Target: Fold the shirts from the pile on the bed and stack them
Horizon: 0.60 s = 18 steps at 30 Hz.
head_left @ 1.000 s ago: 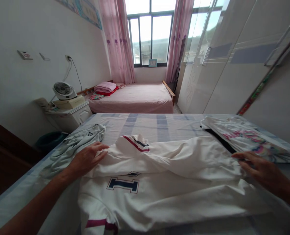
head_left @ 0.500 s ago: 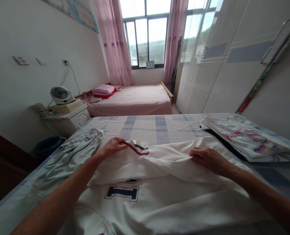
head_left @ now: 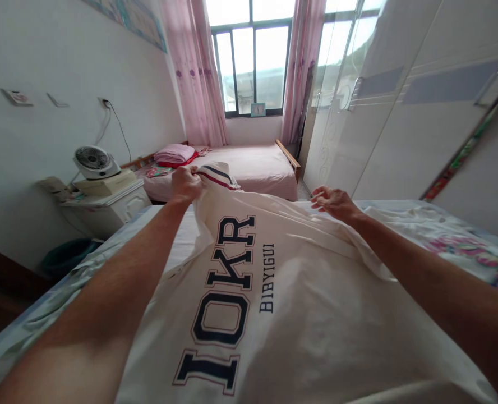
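Observation:
A white shirt (head_left: 308, 292) with dark lettering fills the foreground, its far side lifted off the bed. My left hand (head_left: 185, 184) is closed on the shirt beside a striped trim in dark blue and red. Over the shirt's far right part, my right hand (head_left: 333, 202) has its fingers apart and grips nothing. The near part of the shirt runs out of view at the bottom.
The shirt is above a bed with a checked sheet (head_left: 177, 241). A printed white garment (head_left: 455, 238) lies on the right, a grey-green one (head_left: 64, 303) on the left. Beyond are a pink bed (head_left: 249, 163), a fan (head_left: 95, 161) on a cabinet and a wardrobe (head_left: 383, 123).
My left hand has raised the striped edge of the shirt up and away, bringing more lettering into sight. My right hand has let go of the cloth and moved up.

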Tool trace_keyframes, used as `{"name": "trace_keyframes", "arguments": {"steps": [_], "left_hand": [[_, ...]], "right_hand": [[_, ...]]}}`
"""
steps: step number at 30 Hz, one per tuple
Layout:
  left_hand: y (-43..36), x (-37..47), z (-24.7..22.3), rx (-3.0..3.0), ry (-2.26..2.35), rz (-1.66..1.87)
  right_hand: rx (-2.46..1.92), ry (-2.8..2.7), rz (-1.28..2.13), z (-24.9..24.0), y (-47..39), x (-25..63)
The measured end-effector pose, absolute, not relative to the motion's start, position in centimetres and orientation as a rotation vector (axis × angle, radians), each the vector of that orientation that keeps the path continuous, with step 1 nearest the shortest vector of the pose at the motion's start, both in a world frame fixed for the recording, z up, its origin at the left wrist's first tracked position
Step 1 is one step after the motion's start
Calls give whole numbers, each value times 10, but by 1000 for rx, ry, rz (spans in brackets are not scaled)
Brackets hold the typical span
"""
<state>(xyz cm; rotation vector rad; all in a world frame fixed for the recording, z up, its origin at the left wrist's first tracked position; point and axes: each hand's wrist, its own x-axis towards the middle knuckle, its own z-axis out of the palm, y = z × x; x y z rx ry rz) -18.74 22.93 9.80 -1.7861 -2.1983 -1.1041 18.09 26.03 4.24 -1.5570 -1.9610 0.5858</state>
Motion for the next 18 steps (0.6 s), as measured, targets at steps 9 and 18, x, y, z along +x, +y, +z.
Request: {"name": "trace_keyframes", "arguments": {"steps": [9, 18], "left_hand": [[119, -184, -16, -2403, -1991, -561], [88, -237, -38, -2034, -2291, -527]], "right_hand": [[-1652, -2528, 237, 0, 187, 240], [-2059, -2492, -77, 32, 201, 249]]}}
